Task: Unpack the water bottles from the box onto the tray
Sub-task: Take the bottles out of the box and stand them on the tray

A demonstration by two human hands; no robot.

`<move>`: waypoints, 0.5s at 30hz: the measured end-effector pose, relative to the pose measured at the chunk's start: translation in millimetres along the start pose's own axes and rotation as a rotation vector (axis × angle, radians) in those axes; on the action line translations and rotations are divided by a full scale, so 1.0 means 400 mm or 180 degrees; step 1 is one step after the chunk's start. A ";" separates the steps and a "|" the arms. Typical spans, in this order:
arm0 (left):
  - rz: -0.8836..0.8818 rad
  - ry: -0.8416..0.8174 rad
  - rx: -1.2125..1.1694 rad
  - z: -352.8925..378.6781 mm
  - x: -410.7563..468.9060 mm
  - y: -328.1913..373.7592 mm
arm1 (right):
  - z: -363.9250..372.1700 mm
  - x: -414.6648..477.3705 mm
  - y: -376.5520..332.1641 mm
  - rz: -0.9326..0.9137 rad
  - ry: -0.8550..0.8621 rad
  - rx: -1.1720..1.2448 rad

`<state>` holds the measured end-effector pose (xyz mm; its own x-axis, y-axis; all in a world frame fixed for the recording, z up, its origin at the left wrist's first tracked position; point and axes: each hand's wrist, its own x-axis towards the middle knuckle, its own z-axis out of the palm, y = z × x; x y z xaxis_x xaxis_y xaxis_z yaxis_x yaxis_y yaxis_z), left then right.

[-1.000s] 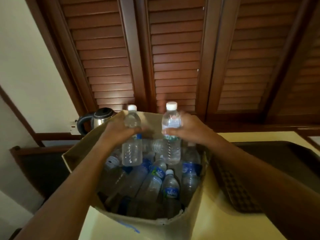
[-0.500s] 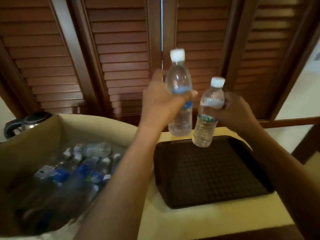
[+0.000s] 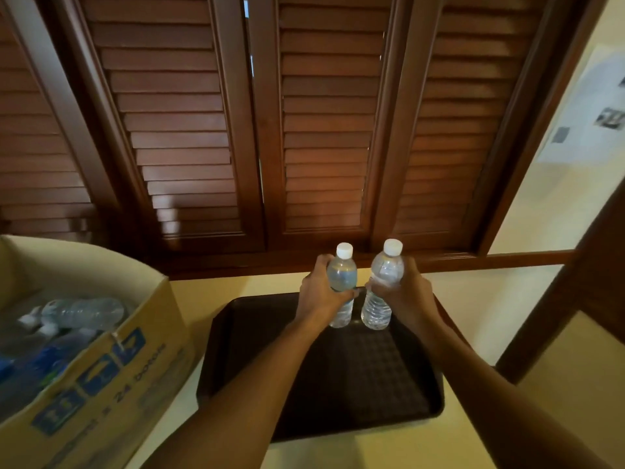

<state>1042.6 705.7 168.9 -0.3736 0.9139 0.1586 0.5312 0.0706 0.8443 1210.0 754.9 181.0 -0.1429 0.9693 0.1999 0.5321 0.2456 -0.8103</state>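
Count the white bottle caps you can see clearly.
2 clearly: one on the left-hand bottle, one on the right-hand bottle, both over the tray. More may sit blurred in the box.

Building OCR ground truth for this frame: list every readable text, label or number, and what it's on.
"24": blue print on the side of the cardboard box; the word after it is blurred, not readable.
Blue pictogram squares on the box: no legible text.
Bottle labels, held and in the box: too blurred to read.
Paper on the wall: too small to read.

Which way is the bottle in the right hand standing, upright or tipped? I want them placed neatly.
Nearly upright: the bottle in the right hand has its white cap on top and its base down at the tray.
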 end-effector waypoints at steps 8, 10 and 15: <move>0.0003 -0.0297 -0.0014 0.018 0.025 0.021 | -0.014 -0.001 0.018 -0.0071 -0.0175 0.0009; 0.0054 -0.0346 0.0151 -0.015 0.010 0.032 | -0.029 -0.009 -0.003 -0.0116 -0.0135 -0.0027; 0.0469 0.0305 0.0292 -0.218 -0.046 0.083 | -0.063 -0.055 -0.131 -0.0655 0.0796 0.0012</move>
<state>1000.7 656.5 238.5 -0.3550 0.8752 0.3288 0.6509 -0.0211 0.7589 1206.3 721.0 232.9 -0.0376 0.8717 0.4886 0.5102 0.4372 -0.7406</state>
